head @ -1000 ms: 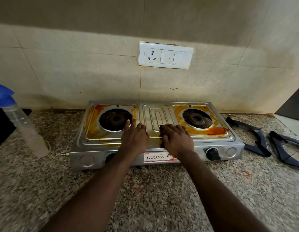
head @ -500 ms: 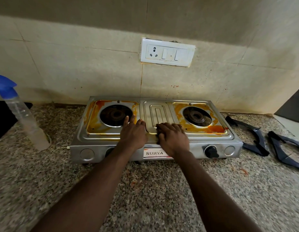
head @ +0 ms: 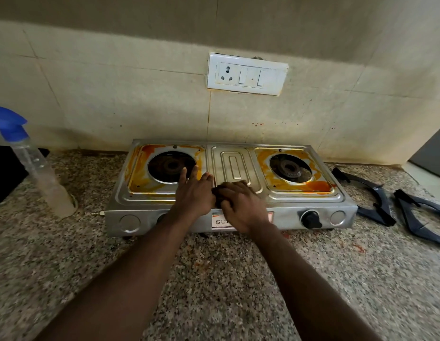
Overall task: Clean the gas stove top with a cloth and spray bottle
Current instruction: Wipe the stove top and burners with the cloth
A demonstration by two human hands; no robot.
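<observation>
Laying left hand (head: 195, 193) flat, fingers straight, on stove (head: 310, 196); gripping mostly hidden cloth (head: 216, 196) in right hand (head: 241, 206) near front edge.

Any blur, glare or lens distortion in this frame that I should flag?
Head view: the right hand is motion-blurred while the left hand is sharper; wide-angle distortion tilts the spray bottle at the left edge; light is dim and warm, with only soft sheen on the stove.
</observation>
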